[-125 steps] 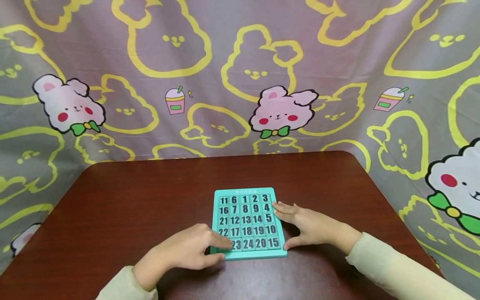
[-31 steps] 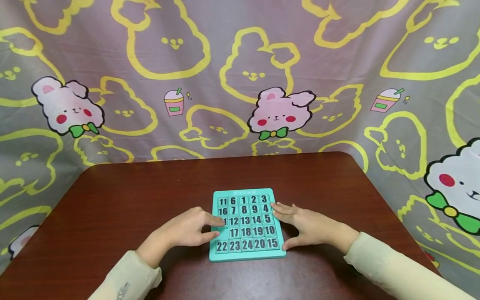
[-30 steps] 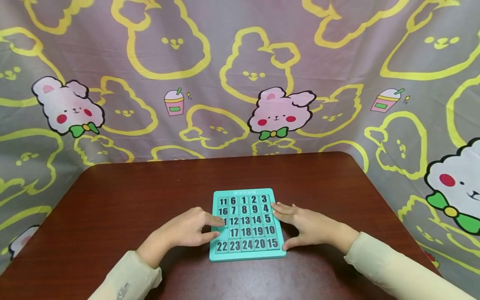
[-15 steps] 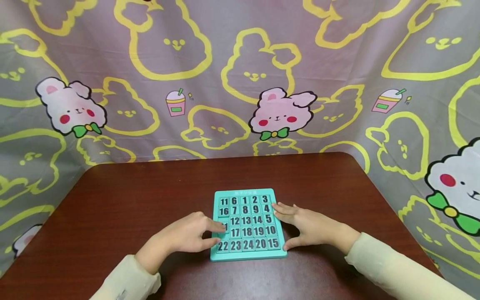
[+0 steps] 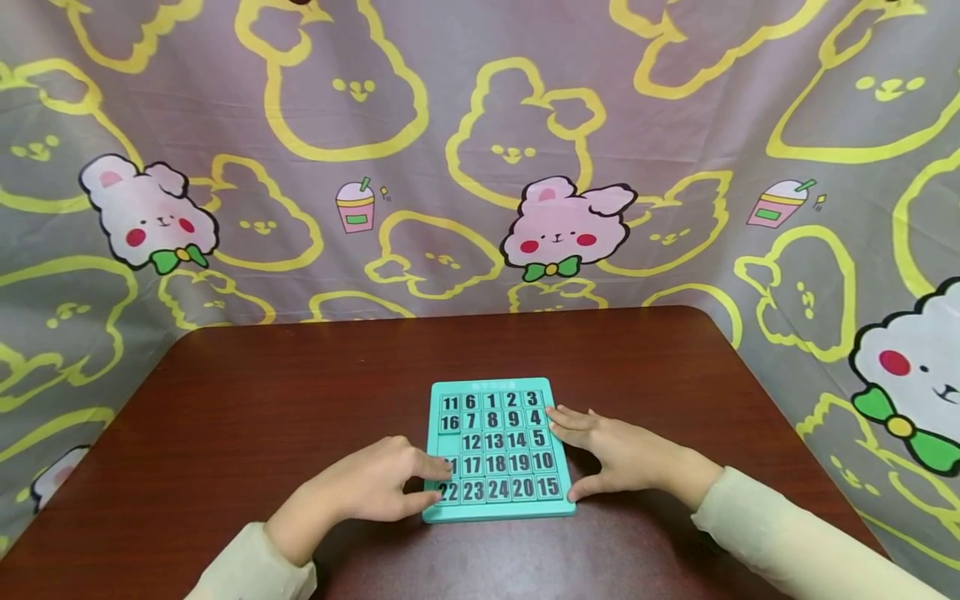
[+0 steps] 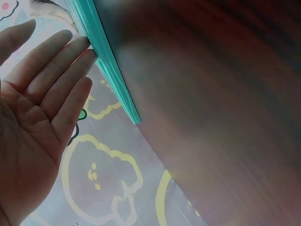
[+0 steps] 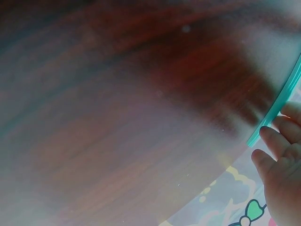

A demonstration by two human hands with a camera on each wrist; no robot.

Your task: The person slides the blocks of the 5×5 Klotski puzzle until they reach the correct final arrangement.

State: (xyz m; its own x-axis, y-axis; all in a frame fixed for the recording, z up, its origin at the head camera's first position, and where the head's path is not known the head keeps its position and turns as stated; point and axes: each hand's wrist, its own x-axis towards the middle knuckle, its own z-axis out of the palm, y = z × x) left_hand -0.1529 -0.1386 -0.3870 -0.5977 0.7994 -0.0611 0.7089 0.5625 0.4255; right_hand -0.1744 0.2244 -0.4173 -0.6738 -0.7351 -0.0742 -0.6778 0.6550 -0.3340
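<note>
A turquoise number slide puzzle (image 5: 502,514) lies flat on the table, its tiles printed with black numbers. My left hand (image 5: 378,479) reaches over its left edge, index fingertip on the partly covered 21 tile (image 5: 455,463) in the fourth row. The left thumb is beside the 22 tile (image 5: 451,492) at the lower left corner. An empty slot (image 5: 448,447) shows above the 21, under the 16. My right hand (image 5: 618,454) rests its fingers against the puzzle's right edge, thumb at the lower right corner. Both wrist views show the puzzle's side edge (image 6: 113,70) close by the fingers.
The dark reddish-brown table (image 5: 285,392) has rounded far corners. Behind it and at both sides hangs a grey-pink curtain (image 5: 465,108) printed with yellow outlines, white bunnies and drink cups.
The 22 tile has gone down into the bottom left corner. Under my left index finger the 21 tile has slid from the third row into the fourth. The right hand keeps its place.
</note>
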